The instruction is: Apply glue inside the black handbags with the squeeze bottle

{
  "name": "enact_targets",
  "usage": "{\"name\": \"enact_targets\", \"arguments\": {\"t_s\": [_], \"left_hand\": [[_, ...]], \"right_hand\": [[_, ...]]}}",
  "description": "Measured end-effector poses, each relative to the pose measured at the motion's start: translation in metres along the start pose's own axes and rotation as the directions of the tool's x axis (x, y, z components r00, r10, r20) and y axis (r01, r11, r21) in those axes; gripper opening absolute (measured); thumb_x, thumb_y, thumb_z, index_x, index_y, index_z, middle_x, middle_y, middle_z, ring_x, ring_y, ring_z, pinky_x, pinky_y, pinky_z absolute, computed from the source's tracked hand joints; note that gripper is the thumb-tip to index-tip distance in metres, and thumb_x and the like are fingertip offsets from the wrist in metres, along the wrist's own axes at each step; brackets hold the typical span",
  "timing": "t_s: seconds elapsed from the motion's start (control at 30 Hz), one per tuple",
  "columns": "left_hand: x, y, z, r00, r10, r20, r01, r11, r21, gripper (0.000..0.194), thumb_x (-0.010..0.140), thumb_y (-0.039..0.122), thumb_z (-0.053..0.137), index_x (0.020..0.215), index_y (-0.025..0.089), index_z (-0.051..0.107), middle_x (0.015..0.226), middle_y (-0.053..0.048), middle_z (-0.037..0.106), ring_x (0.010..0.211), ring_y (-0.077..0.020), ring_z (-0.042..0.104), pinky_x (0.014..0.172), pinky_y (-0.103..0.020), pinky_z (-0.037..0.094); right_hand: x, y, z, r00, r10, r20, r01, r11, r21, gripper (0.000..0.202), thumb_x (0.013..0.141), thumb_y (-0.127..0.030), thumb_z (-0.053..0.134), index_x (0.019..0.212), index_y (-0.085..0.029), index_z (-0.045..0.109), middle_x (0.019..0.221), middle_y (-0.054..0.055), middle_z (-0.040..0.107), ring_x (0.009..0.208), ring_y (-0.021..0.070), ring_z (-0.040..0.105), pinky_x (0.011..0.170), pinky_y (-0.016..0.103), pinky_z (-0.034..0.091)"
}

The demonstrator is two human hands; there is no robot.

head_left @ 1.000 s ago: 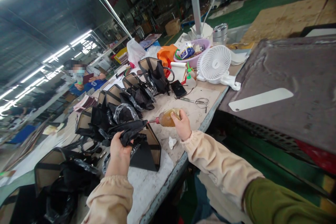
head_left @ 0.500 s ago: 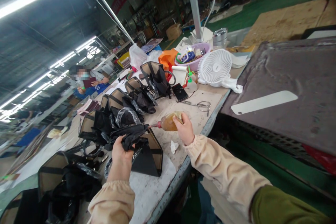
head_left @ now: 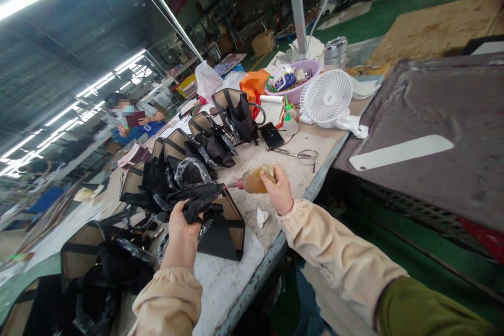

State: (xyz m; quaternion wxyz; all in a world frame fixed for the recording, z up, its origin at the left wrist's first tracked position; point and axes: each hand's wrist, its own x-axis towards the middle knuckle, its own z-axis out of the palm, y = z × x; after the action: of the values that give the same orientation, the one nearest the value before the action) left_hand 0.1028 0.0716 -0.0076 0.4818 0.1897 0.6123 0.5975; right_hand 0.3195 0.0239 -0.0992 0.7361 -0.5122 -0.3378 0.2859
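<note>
My left hand (head_left: pixel 184 224) grips a bunched black fabric lining (head_left: pixel 199 200) that rises from a black bag piece (head_left: pixel 223 233) near the table's front edge. In my right hand (head_left: pixel 279 189) is a squeeze bottle (head_left: pixel 254 180) of amber liquid, held sideways. The bottle's red nozzle points left, its thin tip at or very close to the fabric's edge; actual contact is too small to tell. Several similar black bags (head_left: pixel 189 170) with tan insides stand in a row behind and to the left of my hands.
On the table (head_left: pixel 291 165) lie scissors (head_left: pixel 305 155), a phone (head_left: pixel 271 135) and crumpled paper (head_left: pixel 262 217). Farther back are a white fan (head_left: pixel 328 97), a green-tipped bottle (head_left: pixel 290 122) and a purple basket (head_left: pixel 311 69). A person (head_left: pixel 136 118) sits across at the left.
The view has shifted slightly, moving the table items a little to the right in the picture. Both hands keep their holds, and the bottle stays close to the fabric.
</note>
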Motion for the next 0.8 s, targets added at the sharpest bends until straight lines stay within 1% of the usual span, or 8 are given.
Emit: {"name": "enact_targets", "arguments": {"t_s": [0.13,0.2,0.3,0.4,0.63,0.8], "left_hand": [[-0.0001,-0.0002,0.0012,0.999,-0.037,-0.016,0.036,0.996,-0.076,0.014,0.071,0.002,0.052,0.070,0.016,0.054,0.063,0.002,0.063,0.056,-0.0102,0.063,0.062,-0.023,0.057],[-0.0001,-0.0001,0.0010,0.998,-0.047,-0.030,0.044,0.995,-0.088,0.014,0.071,0.002,0.053,0.072,0.016,0.055,0.065,0.002,0.064,0.057,-0.0110,0.063,0.061,-0.024,0.057],[-0.0006,0.0005,0.0001,0.997,-0.057,-0.050,0.052,0.994,-0.096,0.014,0.070,0.002,0.054,0.072,0.015,0.055,0.065,0.001,0.065,0.057,-0.0116,0.063,0.059,-0.025,0.057],[-0.0014,0.0012,-0.0007,0.997,-0.062,-0.048,0.057,0.993,-0.099,0.013,0.071,0.003,0.054,0.070,0.015,0.054,0.063,0.002,0.063,0.055,-0.0112,0.062,0.057,-0.024,0.057],[-0.0004,-0.0002,-0.0011,0.998,-0.058,-0.028,0.054,0.993,-0.105,0.013,0.073,0.003,0.053,0.071,0.015,0.055,0.066,0.001,0.064,0.057,-0.0111,0.063,0.061,-0.024,0.056],[-0.0006,-0.0005,-0.0010,0.997,-0.073,-0.035,0.070,0.993,-0.098,0.015,0.076,0.003,0.053,0.070,0.018,0.055,0.065,0.001,0.064,0.055,-0.0112,0.063,0.060,-0.024,0.056]], "right_hand": [[-0.0021,-0.0029,-0.0036,0.999,-0.007,0.039,0.007,1.000,0.014,0.022,0.084,-0.042,0.057,0.083,-0.020,0.053,0.074,-0.003,0.053,0.071,0.0142,0.050,0.067,0.027,0.039],[-0.0017,-0.0030,-0.0050,0.999,-0.017,0.035,0.017,1.000,0.009,0.022,0.084,-0.042,0.057,0.083,-0.020,0.054,0.075,-0.003,0.053,0.071,0.0142,0.050,0.068,0.027,0.040],[0.0005,-0.0019,-0.0044,0.999,-0.041,0.019,0.042,0.999,-0.027,0.022,0.084,-0.042,0.057,0.083,-0.021,0.054,0.075,-0.002,0.054,0.071,0.0144,0.050,0.067,0.027,0.040],[0.0022,-0.0008,-0.0017,0.997,-0.072,0.023,0.073,0.996,-0.045,0.022,0.083,-0.042,0.057,0.083,-0.021,0.054,0.074,-0.003,0.055,0.070,0.0144,0.049,0.066,0.026,0.040],[-0.0001,0.0007,-0.0014,0.991,-0.126,0.048,0.130,0.987,-0.093,0.020,0.084,-0.041,0.057,0.087,-0.021,0.054,0.077,-0.001,0.056,0.072,0.0160,0.052,0.067,0.028,0.041],[-0.0002,-0.0010,-0.0001,0.992,-0.117,0.036,0.120,0.990,-0.081,0.022,0.085,-0.043,0.057,0.089,-0.021,0.055,0.079,0.000,0.057,0.073,0.0163,0.053,0.068,0.028,0.042]]}}
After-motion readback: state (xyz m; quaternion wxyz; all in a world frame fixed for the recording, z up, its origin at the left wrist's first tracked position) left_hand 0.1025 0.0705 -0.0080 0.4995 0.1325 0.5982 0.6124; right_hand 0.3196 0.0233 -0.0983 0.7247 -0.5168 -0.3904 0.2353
